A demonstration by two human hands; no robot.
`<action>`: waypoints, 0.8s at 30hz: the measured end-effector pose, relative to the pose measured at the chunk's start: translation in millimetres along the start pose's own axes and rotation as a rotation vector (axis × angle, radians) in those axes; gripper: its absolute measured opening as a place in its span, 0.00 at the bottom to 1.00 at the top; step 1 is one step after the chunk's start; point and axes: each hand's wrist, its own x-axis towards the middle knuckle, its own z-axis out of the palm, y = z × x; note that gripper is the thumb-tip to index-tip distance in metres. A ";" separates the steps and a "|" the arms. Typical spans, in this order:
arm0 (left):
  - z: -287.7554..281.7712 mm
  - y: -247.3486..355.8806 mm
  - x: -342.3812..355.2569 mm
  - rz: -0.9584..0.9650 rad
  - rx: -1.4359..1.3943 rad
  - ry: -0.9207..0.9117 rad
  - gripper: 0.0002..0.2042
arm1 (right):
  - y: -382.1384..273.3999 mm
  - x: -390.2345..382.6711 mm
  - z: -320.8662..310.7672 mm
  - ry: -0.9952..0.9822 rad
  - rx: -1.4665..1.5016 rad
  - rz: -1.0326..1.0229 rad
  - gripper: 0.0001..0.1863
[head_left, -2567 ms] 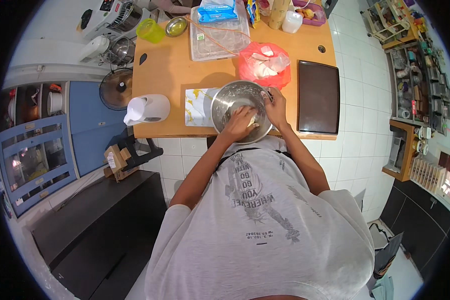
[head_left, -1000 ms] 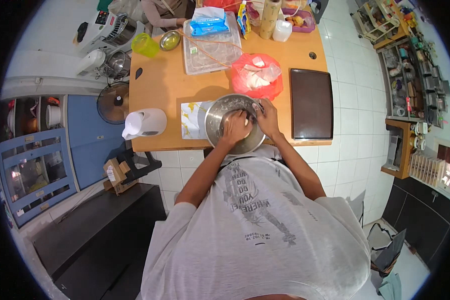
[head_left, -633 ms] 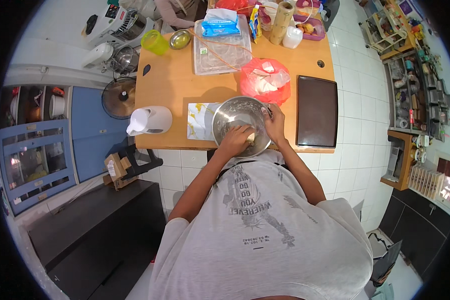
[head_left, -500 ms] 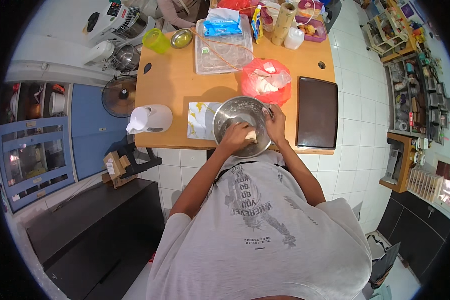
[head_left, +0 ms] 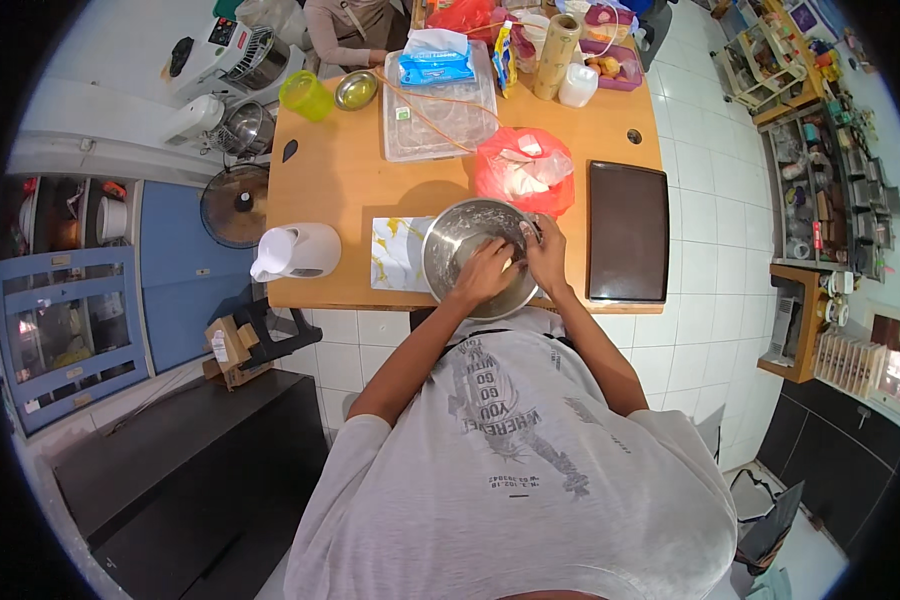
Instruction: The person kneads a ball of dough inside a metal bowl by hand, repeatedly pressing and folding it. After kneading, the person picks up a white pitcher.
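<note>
A steel mixing bowl (head_left: 448, 232) stands at the table's near edge, its inner wall smeared with pale residue. Down inside it, my left hand (head_left: 484, 272) is curled on a small lump of pale dough (head_left: 508, 264), most of which the fingers cover. My right hand (head_left: 546, 254) grips the bowl's right rim, thumb on the inside. Under the bowl's left side lies a white and yellow marbled board (head_left: 394, 254). Just behind the bowl, a red plastic bag (head_left: 494, 176) holds something white.
A white jug (head_left: 304, 250) stands left, a dark tray (head_left: 627, 230) right. Farther back are a clear lidded box (head_left: 425, 128) with a blue wipes pack (head_left: 436, 68) on it, a green cup (head_left: 308, 96), a metal bowl (head_left: 356, 90) and a film roll (head_left: 558, 58). Another person's sleeve (head_left: 342, 38) shows behind the table.
The whole view has shifted slightly. My left hand has moved over the dough, hiding more of it. My right hand stays on the bowl's rim.
</note>
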 end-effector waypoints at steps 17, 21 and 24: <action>-28.0 18.2 -18.0 -0.019 0.297 0.059 0.31 | 0.7 3.9 3.0 -0.040 -0.057 -0.032 0.08; -49.3 7.0 -34.7 -0.125 -0.177 -0.202 0.26 | 4.2 3.1 4.8 -0.023 -0.039 -0.020 0.08; -59.5 7.9 -35.0 -0.206 -0.174 -0.260 0.24 | -3.6 3.3 3.5 -0.044 -0.035 -0.001 0.08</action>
